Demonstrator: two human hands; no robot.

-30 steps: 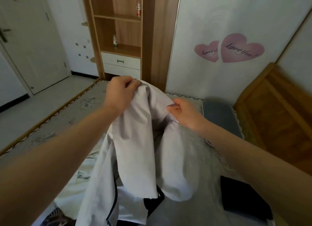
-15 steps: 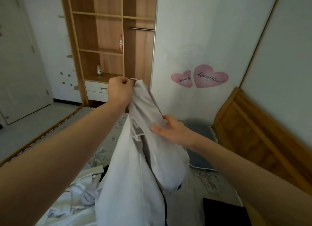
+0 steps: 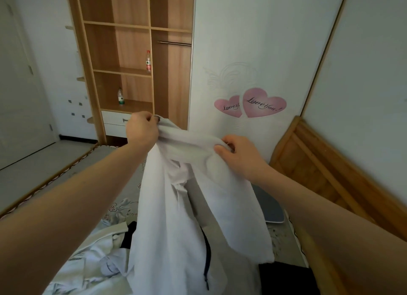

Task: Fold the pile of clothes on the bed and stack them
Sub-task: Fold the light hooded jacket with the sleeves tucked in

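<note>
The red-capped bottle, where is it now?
The red-capped bottle stands on a wardrobe shelf upper left of centre, one shelf above the green-labelled bottle.

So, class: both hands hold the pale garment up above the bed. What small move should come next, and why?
Probably draw the hands apart to stretch the top edge flat. The left hand and right hand each grip the pale garment near its top, yet the cloth between them sags and the body hangs bunched, so it is not ready to lay on the bed.
</note>
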